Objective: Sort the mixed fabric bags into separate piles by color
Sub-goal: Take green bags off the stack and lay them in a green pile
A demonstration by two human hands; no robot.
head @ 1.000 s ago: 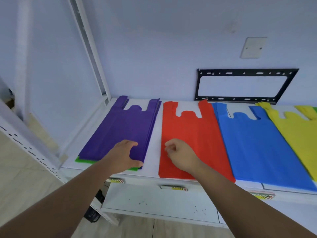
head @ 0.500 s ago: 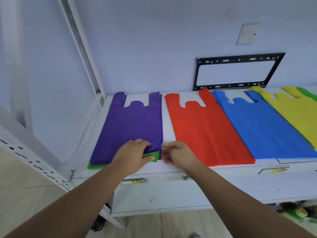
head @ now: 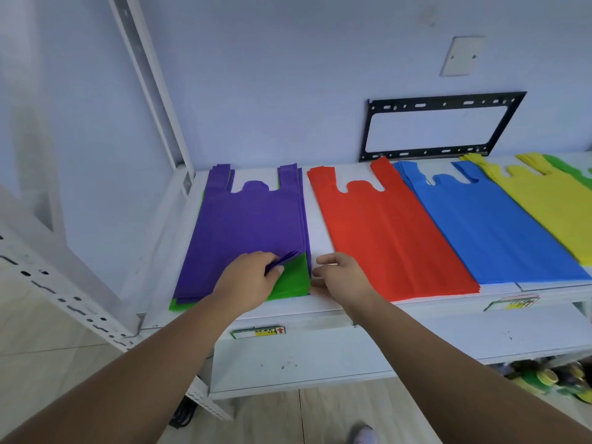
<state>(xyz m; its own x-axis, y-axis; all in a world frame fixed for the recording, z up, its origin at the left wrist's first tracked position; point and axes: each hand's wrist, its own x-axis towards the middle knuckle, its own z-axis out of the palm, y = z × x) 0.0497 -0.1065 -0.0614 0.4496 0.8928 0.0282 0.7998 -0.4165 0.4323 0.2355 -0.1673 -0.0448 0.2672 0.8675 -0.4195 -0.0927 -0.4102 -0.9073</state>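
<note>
Several purple bags (head: 246, 225) lie stacked at the left of the white shelf (head: 320, 306), on top of a green bag (head: 293, 282). My left hand (head: 246, 282) pinches the purple stack's near right corner and holds it folded back, baring the green bag beneath. My right hand (head: 341, 275) hovers just right of that corner, fingers loosely curled, holding nothing. To the right lie a red pile (head: 389, 235), a blue pile (head: 490, 225), a yellow pile (head: 551, 203), and a green edge (head: 573, 169) at the far right.
A black metal wall bracket (head: 439, 126) hangs behind the piles. A white slotted shelf post (head: 150, 81) rises at the left. Price labels (head: 258, 331) sit on the shelf's front edge. Tape rolls (head: 544, 376) lie on the lower level at right.
My right hand moved from the red pile to beside the purple stack. My left hand has lifted the purple corner further, exposing more green. The view shifted left.
</note>
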